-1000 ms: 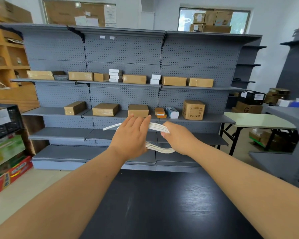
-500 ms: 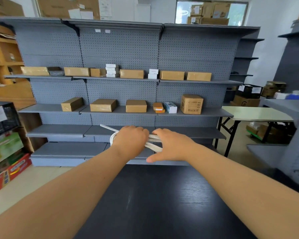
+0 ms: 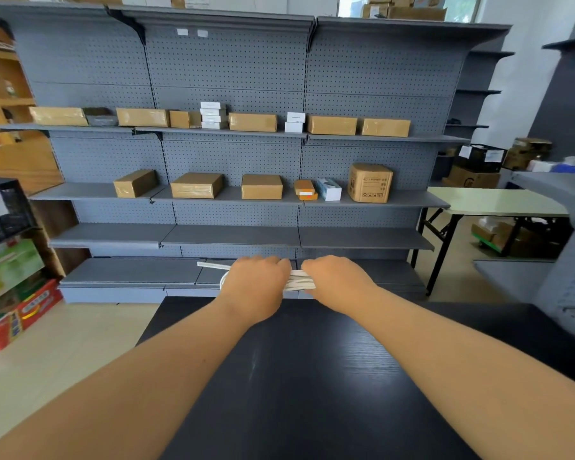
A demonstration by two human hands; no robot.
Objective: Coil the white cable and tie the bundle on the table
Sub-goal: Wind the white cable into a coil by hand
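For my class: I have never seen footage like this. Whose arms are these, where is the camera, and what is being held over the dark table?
There is no machine here. A person wears a wide-angle camera on the head, so you look forward and down along their bare arms. The left hand and right hand are both closed around a bundle of white cable, held at the far edge of the black table. One loose cable end pokes out left of the left hand. Nothing shows lying on the tabletop. Behind stand grey shelves carrying cardboard boxes.
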